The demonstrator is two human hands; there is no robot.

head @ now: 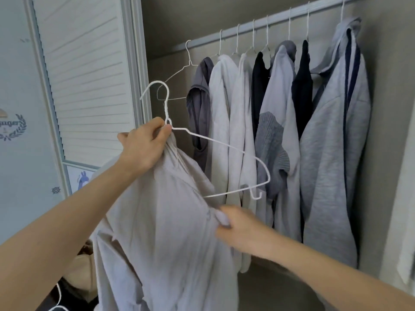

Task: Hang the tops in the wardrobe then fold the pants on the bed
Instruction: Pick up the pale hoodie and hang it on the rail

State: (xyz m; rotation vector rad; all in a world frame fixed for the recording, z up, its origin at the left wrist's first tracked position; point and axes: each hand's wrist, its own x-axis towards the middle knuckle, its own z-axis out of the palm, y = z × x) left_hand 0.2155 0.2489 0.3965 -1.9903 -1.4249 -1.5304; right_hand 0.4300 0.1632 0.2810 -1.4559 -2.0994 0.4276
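Note:
A light grey top [161,232] hangs half on a white wire hanger [224,145] in front of the open wardrobe. My left hand [143,147] pinches the hanger's neck together with the top's collar. The hanger's right arm sticks out bare. My right hand [238,227] grips a fold of the top's fabric just below that bare arm. Several tops [276,122] hang from the wardrobe rail [280,17] behind.
An empty wire hanger [177,81] hangs at the rail's left end. A louvred wardrobe door [87,75] stands open at left. Beige items [78,272] and another white hanger [58,297] lie low at the bottom left.

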